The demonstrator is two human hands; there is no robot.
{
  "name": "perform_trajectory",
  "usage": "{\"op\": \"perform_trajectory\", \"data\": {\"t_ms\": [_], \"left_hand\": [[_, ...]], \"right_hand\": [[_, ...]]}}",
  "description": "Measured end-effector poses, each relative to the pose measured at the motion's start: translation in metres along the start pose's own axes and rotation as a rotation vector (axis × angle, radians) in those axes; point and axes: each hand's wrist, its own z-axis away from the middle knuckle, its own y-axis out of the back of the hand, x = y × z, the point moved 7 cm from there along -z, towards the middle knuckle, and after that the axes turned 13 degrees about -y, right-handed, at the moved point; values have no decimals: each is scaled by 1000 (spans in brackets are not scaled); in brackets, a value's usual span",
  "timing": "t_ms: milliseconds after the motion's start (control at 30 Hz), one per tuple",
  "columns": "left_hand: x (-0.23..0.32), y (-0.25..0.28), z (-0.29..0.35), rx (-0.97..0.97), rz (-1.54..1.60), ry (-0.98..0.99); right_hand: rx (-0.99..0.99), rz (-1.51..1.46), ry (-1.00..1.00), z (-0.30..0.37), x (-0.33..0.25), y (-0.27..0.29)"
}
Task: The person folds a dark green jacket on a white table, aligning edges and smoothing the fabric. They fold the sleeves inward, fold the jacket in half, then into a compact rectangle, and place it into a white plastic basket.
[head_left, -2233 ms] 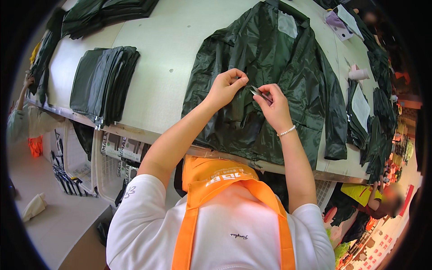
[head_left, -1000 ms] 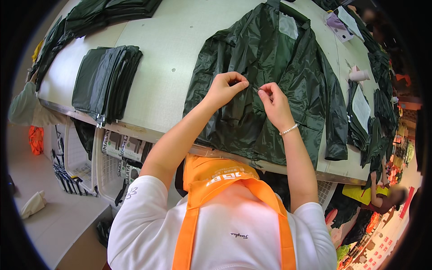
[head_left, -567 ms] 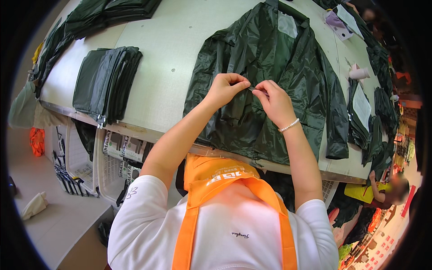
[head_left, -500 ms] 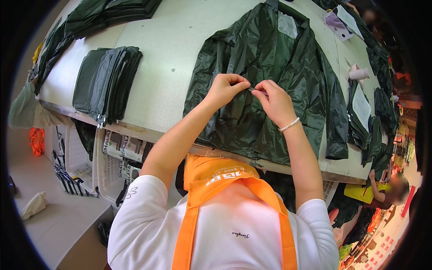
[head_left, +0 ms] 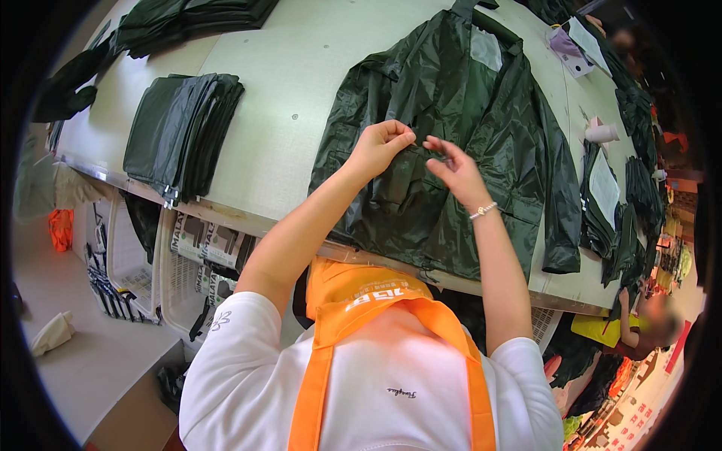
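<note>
A shiny dark green jacket point(head_left: 505, 161) lies spread on the table, its collar pointing away from me and its front partly parted. Over the middle of its front, my left hand point(head_left: 382, 146) is closed in a pinch; something small and thin seems to show at the fingertips, but I cannot make out what. Just to the right, my right hand point(head_left: 457, 177) hovers above the jacket with thumb and fingers apart, holding nothing that I can see. A pale bracelet point(head_left: 483, 210) circles that wrist.
Left of the jacket sits a stack of folded dark green garments point(head_left: 180, 135) on the pale table point(head_left: 282, 83). More dark garments point(head_left: 192, 26) lie at the far left. White baskets point(head_left: 180, 289) stand below the table edge. At right are a white spool point(head_left: 600, 133) and another person point(head_left: 626, 323).
My right hand has let go and drawn slightly right and down, its fingers spreading away from the left hand. The left hand keeps its pinch in nearly the same place.
</note>
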Motion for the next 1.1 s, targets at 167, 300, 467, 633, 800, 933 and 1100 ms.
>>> {"op": "perform_trajectory", "data": {"t_ms": [167,300,467,633,800,933,1100], "left_hand": [[73,29,34,123,-484,-456],[30,32,165,-1127,-1012,546],[44,38,113,-398,-408,106],[19,5,17,-342,-144,-3],[17,-18,-15,67,-150,-47],[25,26,-29,399,-645,-189],[64,-15,13,192,-438,-375]], "right_hand": [[77,182,-8,-6,5,-4],[399,451,287,8,-34,17],[451,289,368,3,-46,16],[478,238,373,1,-56,17],[389,133,267,0,-65,14],[169,374,353,49,-91,-53],[606,351,353,38,-73,33]]}}
